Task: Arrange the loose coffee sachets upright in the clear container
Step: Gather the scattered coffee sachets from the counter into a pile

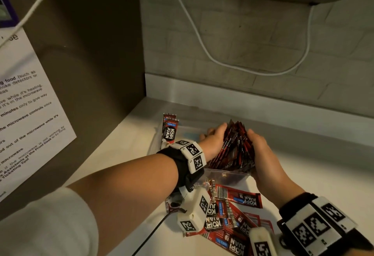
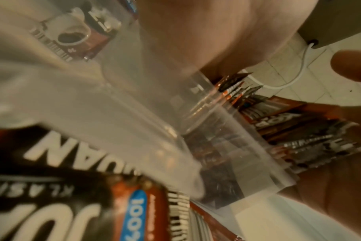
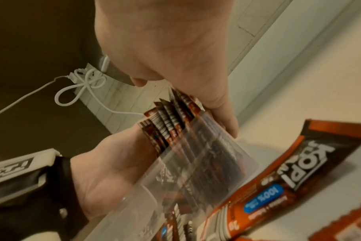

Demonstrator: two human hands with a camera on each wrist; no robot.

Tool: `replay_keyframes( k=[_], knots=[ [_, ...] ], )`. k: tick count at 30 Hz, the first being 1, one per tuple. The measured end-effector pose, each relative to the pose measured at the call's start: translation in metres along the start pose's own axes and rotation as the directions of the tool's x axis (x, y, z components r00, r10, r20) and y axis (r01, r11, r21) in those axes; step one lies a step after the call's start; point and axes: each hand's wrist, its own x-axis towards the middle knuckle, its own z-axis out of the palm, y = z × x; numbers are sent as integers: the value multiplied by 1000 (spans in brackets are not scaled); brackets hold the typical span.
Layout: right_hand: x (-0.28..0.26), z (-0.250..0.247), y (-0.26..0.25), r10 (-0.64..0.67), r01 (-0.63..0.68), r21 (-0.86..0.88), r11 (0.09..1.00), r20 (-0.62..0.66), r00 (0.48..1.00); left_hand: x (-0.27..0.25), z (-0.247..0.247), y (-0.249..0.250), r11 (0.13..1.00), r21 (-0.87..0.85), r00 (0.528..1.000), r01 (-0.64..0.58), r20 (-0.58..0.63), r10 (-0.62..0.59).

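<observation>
Head view, with both wrist views: a person's two hands press from opposite sides on a bundle of coffee sachets [image 1: 234, 148] that stands on end in the clear container [image 1: 226, 174] on a white bench [image 1: 125, 140]. The left hand [image 1: 212, 140] lies flat against the left face of the bundle, fingers extended and held together, grasping nothing; the right hand [image 1: 261, 148] lies against the right face in the same manner, fingers straight, thumb toward the person. The sachets between the palms are red and black, packed face to face, their serrated upper edges fanned apart and rising above the container rim. In the right wrist view the bundle [image 3: 171, 124] is seen through the transparent container wall [image 3: 196, 171], with the right hand [image 3: 175, 65] above it and the left hand [image 3: 113, 163] below it. In the left wrist view the container corner [image 2: 216, 130] is in front of the lens, blurred, and the sachet ends [image 2: 237, 84] project beyond it. At the far left end of the container two further sachets [image 1: 169, 130] stand upright, apart from the bundle. A heap of loose sachets [image 1: 232, 211] lies flat on the bench just in front of the container, overlapping one another. A printed notice [image 1: 26, 103] is fixed to the brown panel at left, and a white cable [image 1: 242, 69] hangs in a loop against the tiled wall behind.
</observation>
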Motion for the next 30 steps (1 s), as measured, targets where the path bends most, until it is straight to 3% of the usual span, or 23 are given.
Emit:
replay_keyframes(
  k=[4,8,13,18,21,25,30],
  knots=[
    [3,-1,2,-3,3,5,1000,3,1000,4,2,2,990,79,993,115,4,-116],
    [3,-2,2,1,-1,7,1000,0,1000,-1,-10,7,983,146,976,109,170,-134],
    [4,-2,4,-14,14,-2,1000,-1,1000,2,-11,11,981,-18,964,192,191,-186],
    [2,3,1,-17,17,64,998,11,1000,6,7,12,904,-320,946,284,248,-210],
    [-1,6,-1,-48,44,115,992,34,998,1,14,14,875,-390,946,287,257,-196],
    [-7,5,3,-112,101,142,985,72,991,-2,14,8,881,-423,973,212,177,-149],
    [-5,0,5,-79,72,137,988,42,996,8,12,6,898,-413,988,151,55,-141]
  ],
)
